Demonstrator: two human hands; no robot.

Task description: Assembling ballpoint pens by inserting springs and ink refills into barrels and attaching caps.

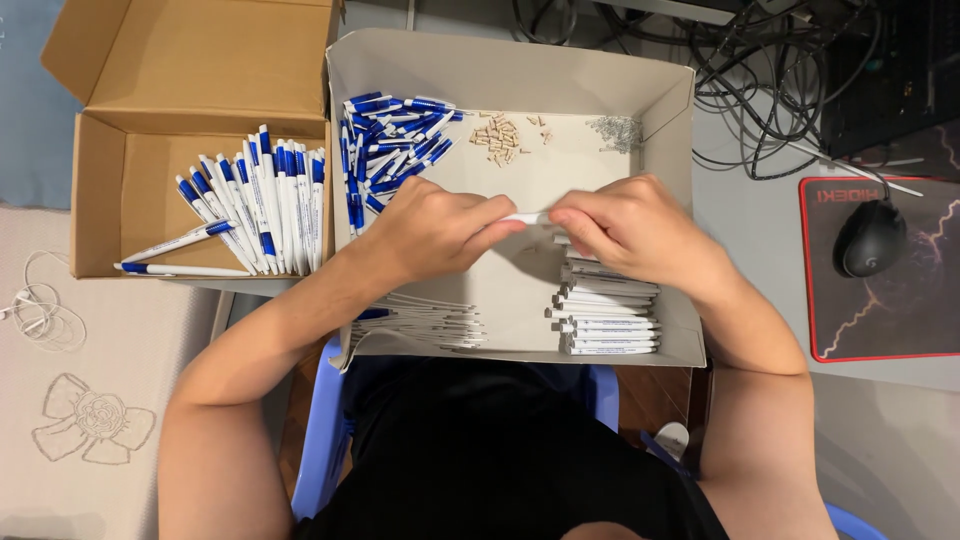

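Observation:
My left hand [430, 228] and my right hand [630, 228] meet over the white tray box [520, 70], both gripping one white pen barrel [528, 218] between the fingertips. Under my right hand lies a stack of white pen barrels [608, 320]. Below my left wrist rests a row of thin white ink refills [425, 325]. Blue pen caps [390, 140] are piled at the tray's far left, small beige parts [498, 137] sit mid-back, and metal springs [614, 130] lie at the back right.
A brown cardboard box [105, 190] to the left holds several finished blue-and-white pens [260, 205]. A black mouse [868, 238] sits on a red-edged mat [890, 270] at right. Cables [760, 60] tangle behind. A blue plastic stool [325, 440] is under me.

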